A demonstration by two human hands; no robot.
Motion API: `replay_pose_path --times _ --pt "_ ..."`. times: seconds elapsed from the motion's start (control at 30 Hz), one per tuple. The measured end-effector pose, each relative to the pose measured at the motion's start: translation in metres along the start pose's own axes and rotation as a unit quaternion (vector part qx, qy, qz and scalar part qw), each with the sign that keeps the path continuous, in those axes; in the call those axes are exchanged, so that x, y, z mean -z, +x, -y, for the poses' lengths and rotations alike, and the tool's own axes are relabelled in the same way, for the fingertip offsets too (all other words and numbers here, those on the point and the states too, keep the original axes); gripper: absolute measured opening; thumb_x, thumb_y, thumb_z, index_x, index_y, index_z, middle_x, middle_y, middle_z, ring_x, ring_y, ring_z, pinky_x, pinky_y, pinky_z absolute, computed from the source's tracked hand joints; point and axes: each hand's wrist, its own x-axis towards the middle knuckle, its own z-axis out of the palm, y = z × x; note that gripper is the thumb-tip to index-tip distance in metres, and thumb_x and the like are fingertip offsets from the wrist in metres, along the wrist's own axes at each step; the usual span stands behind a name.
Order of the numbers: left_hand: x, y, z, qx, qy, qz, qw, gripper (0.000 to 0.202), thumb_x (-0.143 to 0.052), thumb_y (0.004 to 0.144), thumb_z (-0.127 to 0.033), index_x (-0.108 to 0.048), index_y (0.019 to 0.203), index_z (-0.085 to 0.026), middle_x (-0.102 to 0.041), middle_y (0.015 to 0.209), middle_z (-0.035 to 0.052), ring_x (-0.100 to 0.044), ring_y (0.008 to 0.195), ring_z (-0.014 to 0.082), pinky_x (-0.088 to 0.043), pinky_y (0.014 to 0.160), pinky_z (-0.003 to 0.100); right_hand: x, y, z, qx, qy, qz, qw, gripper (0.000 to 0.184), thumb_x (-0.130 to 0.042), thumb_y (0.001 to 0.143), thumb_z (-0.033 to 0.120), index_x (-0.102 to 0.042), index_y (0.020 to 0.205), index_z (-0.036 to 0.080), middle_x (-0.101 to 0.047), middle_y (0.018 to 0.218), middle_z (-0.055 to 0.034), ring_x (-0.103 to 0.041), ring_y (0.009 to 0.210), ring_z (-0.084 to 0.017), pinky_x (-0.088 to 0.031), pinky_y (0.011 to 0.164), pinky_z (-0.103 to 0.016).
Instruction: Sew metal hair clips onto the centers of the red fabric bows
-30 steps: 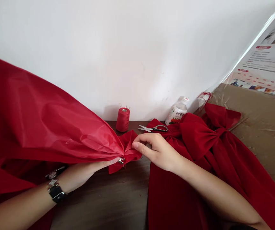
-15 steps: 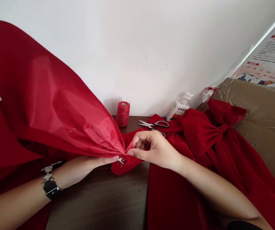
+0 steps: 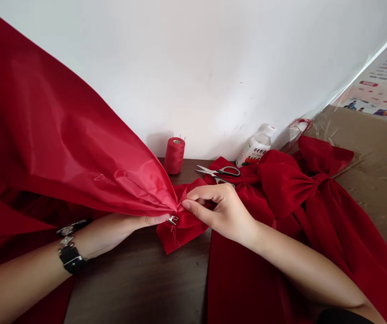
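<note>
A big sheet of shiny red fabric [image 3: 61,144] billows up on the left and is gathered to a point near the middle. My left hand [image 3: 126,225] grips that gathered point from below, with a small metal clip [image 3: 172,220] at my fingertips. My right hand [image 3: 220,211] pinches the same gathered spot from the right, fingers curled on the short red folds [image 3: 183,229] that stick out past the clip. A black watch [image 3: 69,256] sits on my left wrist.
A red thread spool [image 3: 174,155] stands by the white wall. Scissors [image 3: 218,172] and a small white bottle [image 3: 256,147] lie behind my right hand. A finished red velvet bow [image 3: 288,180] with long tails lies on the right, beside brown cardboard [image 3: 375,153]. The table [image 3: 139,279] is dark wood.
The big red sheet has swung higher on the left. My right hand has gone from resting on the folds to pinching them at the clip. The view has tipped slightly.
</note>
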Motion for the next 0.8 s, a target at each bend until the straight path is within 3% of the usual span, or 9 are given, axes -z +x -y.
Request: replay_pose_path --times 0.2,0.43,0.6,0.8 --pt "-0.004 0.002 -0.001 0.001 -0.034 0.025 0.999 0.04 -0.074 0.075 -0.043 -0.072 0.11 -0.025 -0.067 0.128 -0.0016 -0.058 0.122 0.0239 -0.039 0.113 0.039 -0.002 -0.001 -0.003 -0.008 -0.012 0.021 1.0 0.024 -0.054 0.093 0.024 -0.069 0.078 0.012 -0.067 0.074 -0.0033 -0.056 0.065 -0.01 -0.044 0.062 -0.02" --pt "-0.002 0.002 0.003 0.02 -0.038 0.021 0.999 0.039 -0.077 0.072 -0.044 -0.073 0.106 -0.025 -0.071 0.121 -0.0015 -0.062 0.116 0.0242 -0.042 0.11 0.039 0.0 0.001 0.0 -0.018 -0.048 0.075 0.996 0.021 -0.049 0.092 0.019 -0.061 0.076 0.014 -0.053 0.067 0.0007 -0.044 0.06 -0.008 -0.036 0.057 -0.019" --pt "0.0 0.003 0.005 0.021 -0.024 0.041 0.999 0.038 -0.077 0.073 -0.044 -0.072 0.108 -0.027 -0.067 0.128 -0.0022 -0.059 0.121 0.0232 -0.039 0.112 0.037 -0.002 0.006 -0.004 -0.066 0.024 0.096 0.993 0.024 -0.05 0.091 0.02 -0.053 0.068 0.015 -0.043 0.063 0.0034 -0.036 0.057 -0.008 -0.03 0.054 -0.02" --pt "0.005 0.0 0.007 0.008 -0.031 0.049 0.998 0.04 -0.076 0.074 -0.045 -0.072 0.109 -0.026 -0.067 0.128 -0.001 -0.059 0.121 0.0222 -0.04 0.112 0.036 -0.006 0.006 -0.013 -0.146 0.174 0.134 0.965 0.043 -0.055 0.09 0.038 -0.04 0.056 0.016 -0.031 0.057 0.0055 -0.026 0.052 -0.006 -0.024 0.049 -0.021"
